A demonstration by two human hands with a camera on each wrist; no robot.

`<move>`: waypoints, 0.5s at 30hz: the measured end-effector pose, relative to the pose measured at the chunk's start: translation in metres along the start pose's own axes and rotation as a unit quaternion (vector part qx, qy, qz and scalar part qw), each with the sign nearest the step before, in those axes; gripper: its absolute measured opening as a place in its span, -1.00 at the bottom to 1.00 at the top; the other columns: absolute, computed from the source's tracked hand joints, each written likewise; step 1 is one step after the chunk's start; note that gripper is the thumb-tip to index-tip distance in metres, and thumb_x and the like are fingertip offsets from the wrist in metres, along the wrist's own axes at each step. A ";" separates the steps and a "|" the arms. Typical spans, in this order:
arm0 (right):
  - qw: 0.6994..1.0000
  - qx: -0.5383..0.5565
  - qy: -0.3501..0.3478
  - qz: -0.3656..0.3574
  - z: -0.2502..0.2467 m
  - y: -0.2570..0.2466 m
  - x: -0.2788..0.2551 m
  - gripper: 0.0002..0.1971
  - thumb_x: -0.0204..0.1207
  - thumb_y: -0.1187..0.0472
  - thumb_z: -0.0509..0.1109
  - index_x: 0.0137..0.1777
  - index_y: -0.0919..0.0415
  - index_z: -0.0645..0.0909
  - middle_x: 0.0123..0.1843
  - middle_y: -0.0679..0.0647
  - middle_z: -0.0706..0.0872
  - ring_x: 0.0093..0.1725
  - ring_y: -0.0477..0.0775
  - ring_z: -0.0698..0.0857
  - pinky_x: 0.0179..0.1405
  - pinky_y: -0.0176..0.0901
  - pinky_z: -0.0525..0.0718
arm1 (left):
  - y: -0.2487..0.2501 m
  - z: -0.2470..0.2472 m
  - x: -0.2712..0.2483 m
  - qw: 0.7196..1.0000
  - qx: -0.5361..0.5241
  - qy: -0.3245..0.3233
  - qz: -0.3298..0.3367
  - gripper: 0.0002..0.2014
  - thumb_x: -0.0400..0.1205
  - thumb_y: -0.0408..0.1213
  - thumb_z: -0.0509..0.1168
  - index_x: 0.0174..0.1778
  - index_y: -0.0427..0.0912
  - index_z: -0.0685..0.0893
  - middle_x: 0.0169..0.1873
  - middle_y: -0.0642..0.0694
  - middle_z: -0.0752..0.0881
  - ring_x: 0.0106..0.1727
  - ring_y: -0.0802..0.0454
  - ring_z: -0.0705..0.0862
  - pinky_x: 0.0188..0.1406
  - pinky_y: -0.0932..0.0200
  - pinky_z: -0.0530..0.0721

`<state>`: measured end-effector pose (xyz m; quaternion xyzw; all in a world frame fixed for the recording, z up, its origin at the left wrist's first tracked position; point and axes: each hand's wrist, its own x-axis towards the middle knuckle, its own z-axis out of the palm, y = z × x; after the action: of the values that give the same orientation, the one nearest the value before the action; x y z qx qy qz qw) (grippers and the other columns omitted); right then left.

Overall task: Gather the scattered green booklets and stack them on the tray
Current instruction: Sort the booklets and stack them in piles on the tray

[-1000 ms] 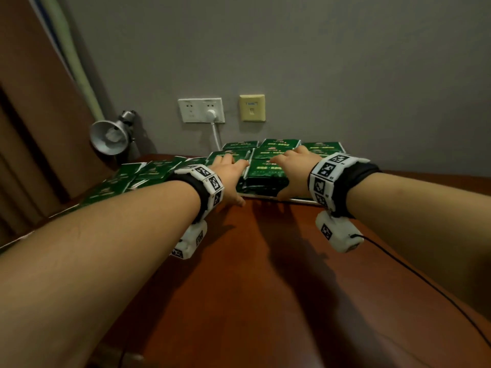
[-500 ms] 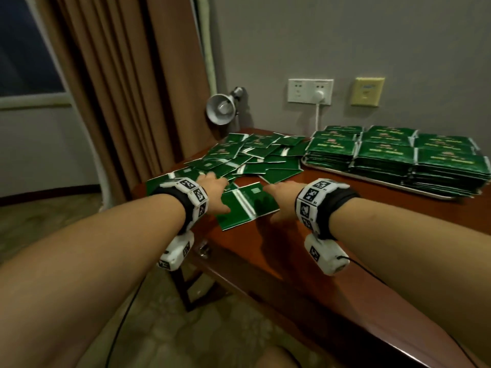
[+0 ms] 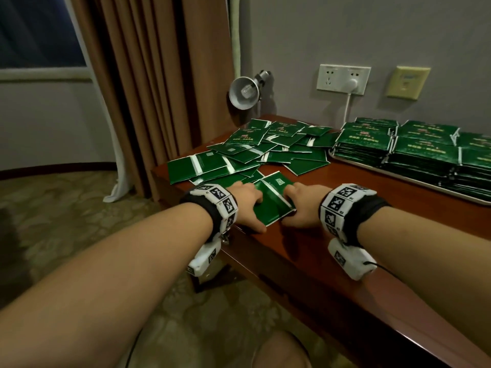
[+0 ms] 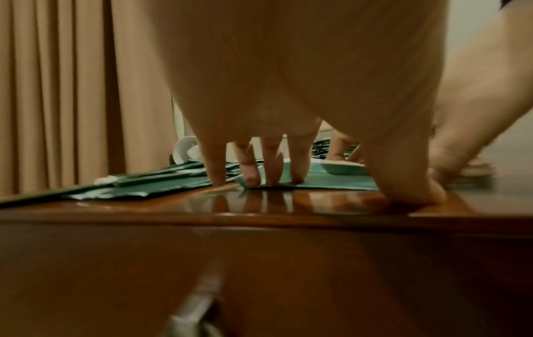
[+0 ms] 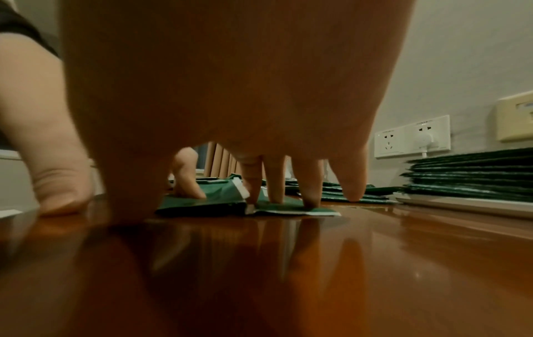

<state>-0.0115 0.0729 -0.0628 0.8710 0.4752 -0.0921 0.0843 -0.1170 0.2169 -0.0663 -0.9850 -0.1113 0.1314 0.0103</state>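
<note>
An open green booklet (image 3: pixel 271 201) lies flat near the front edge of the bench (image 3: pixel 332 251), just below the middle of the head view. Its long axis runs from lower left to upper right of the frame, and a pale spine strip crosses it the short way.

The left hand (image 3: pixel 245 205) sits on the booklet's left end, the right hand (image 3: pixel 303 205) on its right end. On both, the fingers reach down fairly straight, with the tips pressing on the green cover and the thumbs planted on bare wood in front. In the left wrist view the left fingertips (image 4: pixel 271 175) stand on the near edge of the cover; in the right wrist view the right fingertips (image 5: pixel 277 193) press beside the raised spine fold. Neither hand is curled round anything. Both forearms stretch forward from the bottom corners, wrists low.

Behind the booklet, toward the upper middle of the frame, a loose heap of scattered booklets (image 3: pixel 265 152) overlaps at all angles and crowds the bench's left end. At the right, a metal tray (image 3: pixel 398 172) carries neat stacked booklets (image 3: pixel 425 152) in several piles. A clip lamp (image 3: pixel 243 92), a white wall socket (image 3: pixel 342 79) and brown curtains (image 3: pixel 148 75) stand behind.
</note>
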 end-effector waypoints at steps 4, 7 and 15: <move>1.000 0.003 -0.017 0.025 0.004 0.009 -0.018 0.16 0.02 -0.61 0.41 0.52 0.06 0.18 0.39 0.04 0.51 0.23 0.12 0.62 0.16 0.05 0.63 | 0.017 0.004 -0.007 0.999 -0.038 0.009 0.031 -0.15 0.36 0.29 0.48 0.50 -0.09 0.46 0.24 -0.06 0.47 0.27 -0.07 0.40 0.26 -0.02 0.53; 0.999 -0.016 -0.028 0.035 0.013 0.009 -0.029 0.33 -0.09 -0.71 0.31 0.63 0.03 0.04 0.58 0.11 0.38 0.54 0.25 0.40 0.49 0.33 0.36 | 0.029 0.005 -0.012 0.998 -0.039 0.006 0.048 -0.14 0.34 0.28 0.49 0.49 -0.07 0.46 0.19 -0.04 0.44 0.25 -0.04 0.39 0.25 -0.05 0.55; 0.998 -0.063 0.011 -0.010 0.013 -0.008 -0.050 -0.10 0.17 -0.62 0.26 0.29 0.08 0.50 0.24 0.06 0.62 0.22 0.12 0.61 0.27 0.10 0.58 | 0.049 0.001 -0.025 0.997 0.012 -0.022 0.076 -0.14 0.25 0.07 0.65 0.41 -0.04 0.40 0.28 0.00 0.46 0.31 -0.02 0.41 0.24 -0.01 0.58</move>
<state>-0.0457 0.0337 -0.0640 0.8599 0.4901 -0.0526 0.1330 -0.1303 0.1639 -0.0632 -0.9873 -0.0347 0.1545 0.0093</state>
